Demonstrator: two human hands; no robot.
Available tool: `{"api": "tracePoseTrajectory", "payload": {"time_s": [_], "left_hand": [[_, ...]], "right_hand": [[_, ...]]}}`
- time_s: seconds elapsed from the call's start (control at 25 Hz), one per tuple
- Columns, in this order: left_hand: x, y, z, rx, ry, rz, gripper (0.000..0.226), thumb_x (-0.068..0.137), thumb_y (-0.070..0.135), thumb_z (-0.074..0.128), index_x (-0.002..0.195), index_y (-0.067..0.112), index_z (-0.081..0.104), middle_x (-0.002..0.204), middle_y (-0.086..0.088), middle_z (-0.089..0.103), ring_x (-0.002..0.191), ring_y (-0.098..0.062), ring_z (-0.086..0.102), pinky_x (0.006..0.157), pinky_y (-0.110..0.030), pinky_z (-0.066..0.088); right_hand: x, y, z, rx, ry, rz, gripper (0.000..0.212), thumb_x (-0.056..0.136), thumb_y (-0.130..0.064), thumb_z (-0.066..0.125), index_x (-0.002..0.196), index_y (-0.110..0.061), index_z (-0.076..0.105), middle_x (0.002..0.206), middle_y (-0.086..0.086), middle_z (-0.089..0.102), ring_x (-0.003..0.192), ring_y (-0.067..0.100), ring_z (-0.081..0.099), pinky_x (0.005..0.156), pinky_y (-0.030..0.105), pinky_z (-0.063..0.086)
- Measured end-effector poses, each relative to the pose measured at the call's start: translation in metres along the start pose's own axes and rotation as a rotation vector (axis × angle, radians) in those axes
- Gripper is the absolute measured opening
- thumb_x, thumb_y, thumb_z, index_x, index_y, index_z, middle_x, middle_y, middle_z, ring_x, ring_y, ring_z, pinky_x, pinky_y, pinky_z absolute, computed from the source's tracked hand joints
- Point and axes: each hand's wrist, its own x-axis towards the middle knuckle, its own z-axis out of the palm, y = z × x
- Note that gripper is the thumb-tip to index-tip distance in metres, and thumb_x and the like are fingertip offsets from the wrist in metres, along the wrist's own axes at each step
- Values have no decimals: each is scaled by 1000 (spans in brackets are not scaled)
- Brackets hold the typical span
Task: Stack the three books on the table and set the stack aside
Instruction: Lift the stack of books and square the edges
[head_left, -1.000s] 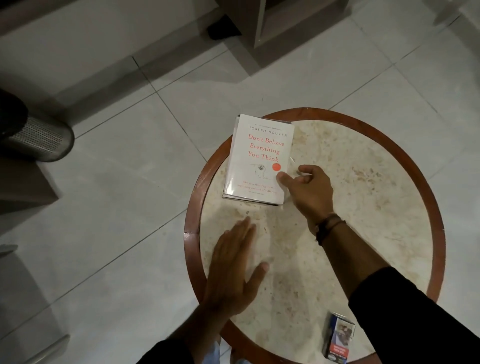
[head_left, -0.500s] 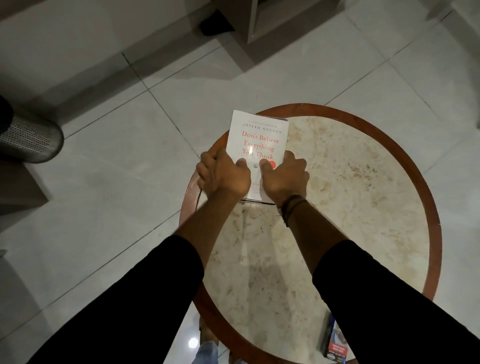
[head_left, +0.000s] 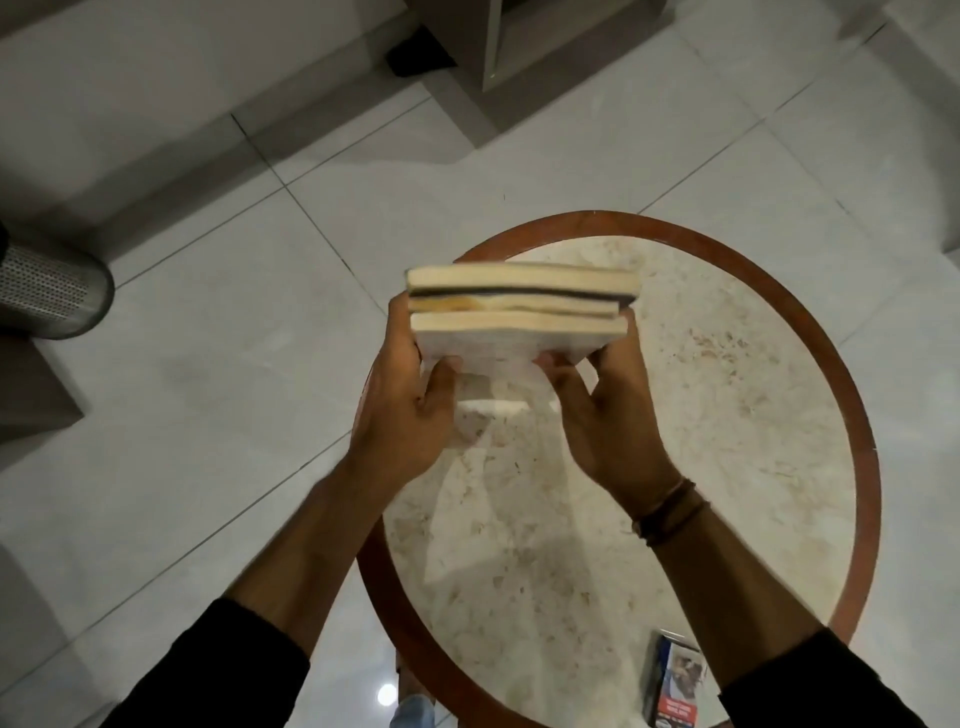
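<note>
Cream page edges faced the camera: the stack (head_left: 519, 306) (three books) had left the table (head_left: 852, 395). Left hand (head_left: 402, 415) and right hand (head_left: 608, 415) clasped it from below, ready for setting aside.

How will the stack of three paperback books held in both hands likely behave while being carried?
The three-book stack probably stays stiff. Its edges sit uneven, so the middle book may slide. The left hand and right hand hold only its near end, so it may tip.
</note>
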Motion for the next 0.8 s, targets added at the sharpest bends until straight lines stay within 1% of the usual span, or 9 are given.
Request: {"api": "tracePoseTrajectory", "payload": {"time_s": [0.08, 0.16, 0.2, 0.36, 0.48, 0.56, 0.64, 0.68, 0.8], "left_hand": [[-4, -6, 6, 43, 2, -39, 55, 107, 30, 56, 158, 18, 41, 151, 18, 60, 142, -5, 58, 113, -31, 57], [-3, -9, 6, 77, -20, -56, 64, 108, 33, 53, 162, 1, 37, 156, -10, 58, 148, -24, 56, 118, -48, 55], [-3, -7, 6, 83, -21, -49, 66, 107, 33, 52, 162, 1, 36, 156, -14, 57, 149, -27, 55, 118, -51, 54], [-9, -6, 3, 148, -27, -36, 69, 106, 41, 53, 161, 3, 36, 155, -15, 55, 146, -28, 55, 118, -53, 54], [-6, -2, 5, 174, -51, -74, 66, 104, 27, 54, 163, 11, 32, 152, -13, 55, 141, -25, 57, 111, -46, 59], [-3, 12, 10, 232, -79, -81, 69, 105, 20, 60, 165, 20, 26, 150, 0, 55, 138, -6, 57, 102, -21, 59], [-9, 28, 22, 239, -148, -59, 70, 103, 17, 64, 160, 25, 24, 137, 21, 56, 123, 18, 59, 82, -2, 54], [-16, 38, 35, 218, -218, -92, 70, 102, 19, 64, 156, 33, 21, 135, 25, 56, 116, 21, 62, 77, -2, 54], [-37, 55, 92, 215, -394, -236, 68, 103, 15, 66, 154, 38, 27, 149, 8, 60, 120, -3, 66, 81, -16, 64]], "right_hand": [[-8, 4, 11, -53, -38, 10, 37, 108, -2, 55, 145, -2, 55, 142, 14, 58, 132, 6, 55, 115, 17, 45], [-13, 9, 19, -38, -61, 94, 39, 109, -2, 52, 147, 6, 50, 145, 16, 59, 135, 11, 55, 117, 26, 48], [-14, 12, 20, -46, -38, 102, 39, 110, -3, 52, 148, 6, 50, 144, 14, 59, 134, 8, 55, 116, 26, 49], [-18, 23, 25, -72, -13, 73, 31, 109, -8, 52, 140, -7, 55, 138, 10, 61, 126, -17, 55, 106, 6, 47], [-15, 20, 23, -1, -23, 195, 37, 107, -4, 53, 141, -16, 47, 123, -14, 57, 110, -34, 51, 91, -2, 47], [-16, 15, 10, 52, -25, 257, 40, 107, -8, 53, 138, -30, 40, 121, -27, 54, 108, -32, 54, 89, 2, 53], [-30, 17, -15, 76, 5, 286, 41, 107, -10, 56, 135, -32, 36, 122, -27, 55, 107, -30, 59, 87, 9, 60], [-42, 21, -34, 91, 37, 322, 41, 107, -9, 58, 135, -30, 35, 123, -24, 57, 106, -25, 64, 82, 11, 62], [-90, 42, -95, 99, 120, 496, 37, 103, -14, 66, 131, -21, 44, 125, -8, 69, 110, 8, 78, 77, 22, 66]]}}
